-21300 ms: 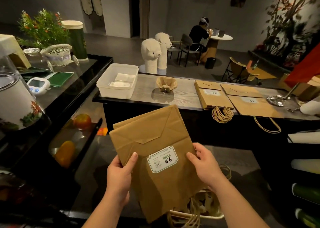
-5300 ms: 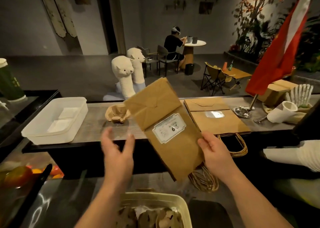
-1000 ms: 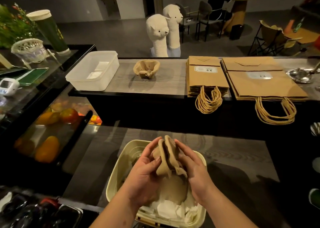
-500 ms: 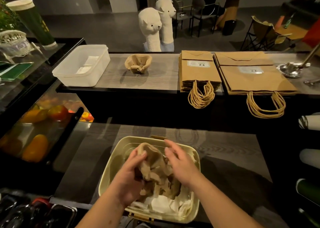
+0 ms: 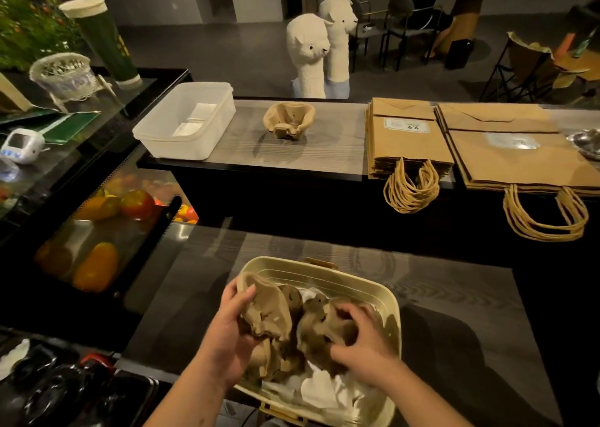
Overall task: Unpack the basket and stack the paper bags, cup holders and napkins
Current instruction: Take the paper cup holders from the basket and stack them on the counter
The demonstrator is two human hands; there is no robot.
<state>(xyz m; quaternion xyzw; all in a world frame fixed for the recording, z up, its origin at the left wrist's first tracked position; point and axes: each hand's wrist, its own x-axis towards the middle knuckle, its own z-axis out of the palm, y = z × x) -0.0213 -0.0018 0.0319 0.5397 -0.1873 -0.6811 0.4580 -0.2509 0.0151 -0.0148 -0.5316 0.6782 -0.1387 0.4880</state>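
Two brown paper bag stacks (image 5: 407, 144) and one beige pulp cup holder (image 5: 288, 119) lie on the upper counter (image 5: 328, 149); more holders (image 5: 319, 324) and white napkins (image 5: 324, 391) wait in the bottom-centre cream basket (image 5: 324, 267), left hand (image 5: 227, 332) and right hand (image 5: 362, 339) fingers curled round holders.

The basket (image 5: 341, 277) in front of me is pale cream with ribbed walls; its cup holders (image 5: 266, 309) are dull brown, its napkins (image 5: 321, 391) white. The paper bags (image 5: 406, 147) are tan, white-labelled.

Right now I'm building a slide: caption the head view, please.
Left hand and right hand each grip cup holders in the basket.
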